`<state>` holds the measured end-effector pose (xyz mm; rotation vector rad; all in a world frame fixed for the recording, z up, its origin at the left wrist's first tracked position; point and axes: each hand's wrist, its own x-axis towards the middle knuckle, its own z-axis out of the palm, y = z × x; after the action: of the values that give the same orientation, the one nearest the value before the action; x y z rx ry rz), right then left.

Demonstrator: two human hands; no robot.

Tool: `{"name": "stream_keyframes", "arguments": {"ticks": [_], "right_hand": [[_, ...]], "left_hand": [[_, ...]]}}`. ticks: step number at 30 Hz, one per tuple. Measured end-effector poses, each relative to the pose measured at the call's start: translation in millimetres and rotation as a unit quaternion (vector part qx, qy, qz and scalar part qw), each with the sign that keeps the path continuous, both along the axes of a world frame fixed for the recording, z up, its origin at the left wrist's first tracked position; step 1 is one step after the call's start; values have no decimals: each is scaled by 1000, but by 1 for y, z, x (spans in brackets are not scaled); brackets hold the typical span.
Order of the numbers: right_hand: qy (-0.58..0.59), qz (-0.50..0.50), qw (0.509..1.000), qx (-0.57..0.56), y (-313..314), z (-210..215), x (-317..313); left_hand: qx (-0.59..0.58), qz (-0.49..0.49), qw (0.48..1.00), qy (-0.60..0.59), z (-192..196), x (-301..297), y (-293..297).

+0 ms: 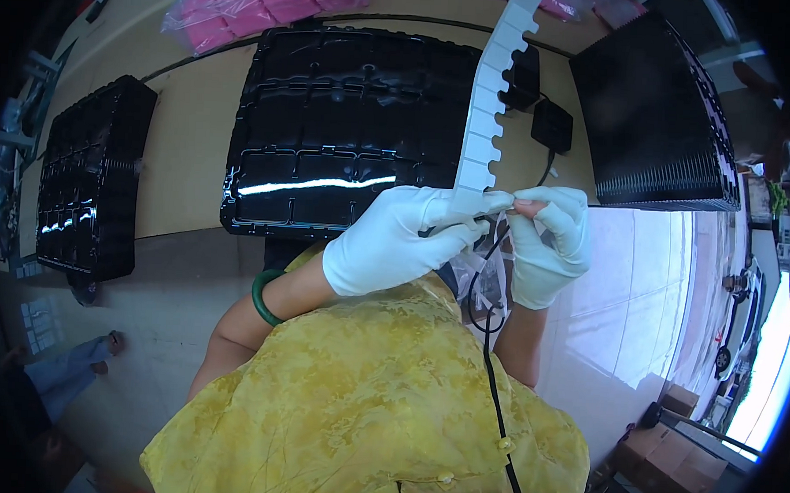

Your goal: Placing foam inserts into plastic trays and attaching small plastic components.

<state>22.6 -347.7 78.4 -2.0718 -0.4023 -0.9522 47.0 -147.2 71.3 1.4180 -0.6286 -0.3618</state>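
My left hand, in a white glove, is closed round the lower end of a long white strip. Scallop-like notches run down the strip's right edge, and cross lines divide it into segments. It rises from my fingers, tilted to the right at the top. My right hand, also gloved but with a bare fingertip showing, pinches close beside the strip's lower end. What sits between those fingertips is too small to make out. Just beyond my hands lies a glossy black moulded plastic tray with raised ribs.
Stacked black trays stand at the right and left of the tan tabletop. Pink items in clear plastic lie at the back. A small black box has a cable. Another black cable hangs down my front.
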Motion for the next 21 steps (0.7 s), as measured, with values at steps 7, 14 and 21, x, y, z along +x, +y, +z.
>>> {"name": "stream_keyframes", "arguments": {"ticks": [7,14,21], "right_hand": [[37,-17,999,35,6,-2,5],[69,0,995,76,12,-15,13],[204,-101,931,285,-17,-15,-3]], "left_hand": [[-49,77,977,194,2,3,10],[-41,106,968,224,-5,8,12],[-91,187,956,205,-16,28,34]]}}
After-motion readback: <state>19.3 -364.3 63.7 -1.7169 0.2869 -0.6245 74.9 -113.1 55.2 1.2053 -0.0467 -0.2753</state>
